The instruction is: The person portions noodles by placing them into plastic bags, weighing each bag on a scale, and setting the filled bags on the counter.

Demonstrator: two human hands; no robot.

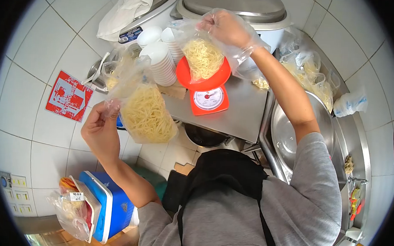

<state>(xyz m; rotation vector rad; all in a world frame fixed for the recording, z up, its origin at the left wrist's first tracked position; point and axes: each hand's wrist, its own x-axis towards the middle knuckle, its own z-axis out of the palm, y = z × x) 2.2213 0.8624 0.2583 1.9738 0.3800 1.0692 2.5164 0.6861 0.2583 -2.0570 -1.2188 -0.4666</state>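
My left hand (102, 130) pinches the edge of a clear plastic bag of pale noodles (147, 114), which hangs left of the scale. My right hand (225, 28), inside a clear plastic glove or bag, grips the top of a smaller noodle bag (203, 57). That smaller bag rests on or just above the red pan (223, 81) of a kitchen scale (209, 100). The scale has a round white dial and stands on the steel table (246, 112).
Stacked white cups (158, 62) stand behind the bags. Large lidded pots (237, 6) are at the back. More bagged noodles (311, 77) and a big steel bowl (300, 127) are at the right. A blue cooler (114, 203) sits at the lower left.
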